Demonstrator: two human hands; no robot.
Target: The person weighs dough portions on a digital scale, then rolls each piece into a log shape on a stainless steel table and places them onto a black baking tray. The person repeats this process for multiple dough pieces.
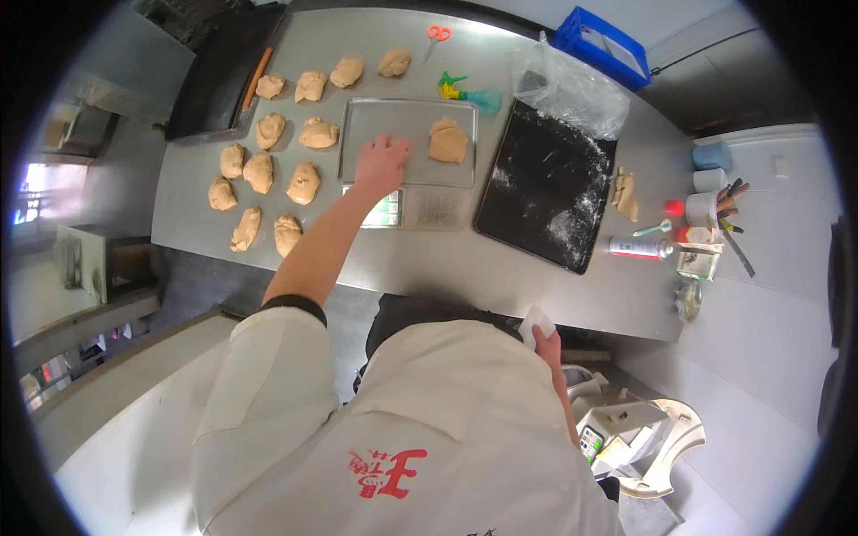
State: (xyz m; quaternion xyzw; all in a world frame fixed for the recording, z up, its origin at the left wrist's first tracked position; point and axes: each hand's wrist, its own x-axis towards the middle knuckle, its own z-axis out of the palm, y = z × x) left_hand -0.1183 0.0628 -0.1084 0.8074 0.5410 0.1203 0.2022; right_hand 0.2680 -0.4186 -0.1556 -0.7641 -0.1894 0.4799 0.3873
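My left hand (382,162) reaches over the steel platform (375,112) of a digital scale, its fingers bent downward. What lies under the fingers is hidden, though a little tan material shows at their right side. On the right half of the platform rests a piece of dough (448,140). Below the platform are the lit display (383,213), partly covered by my wrist, and the keypad (434,208). Down by the table's front edge, my right hand (547,346) grips a white dough scraper (537,324). Several dough lumps (318,132) lie left of and beyond the scale.
A flour-dusted black baking tray (546,187) lies right of the scale, with a clear plastic bag (570,94) over its far end. Nearby are a spray bottle (472,98), scissors (437,39), a dough strip (625,194) and a spray can (639,247). Another dark tray (218,74) stands far left.
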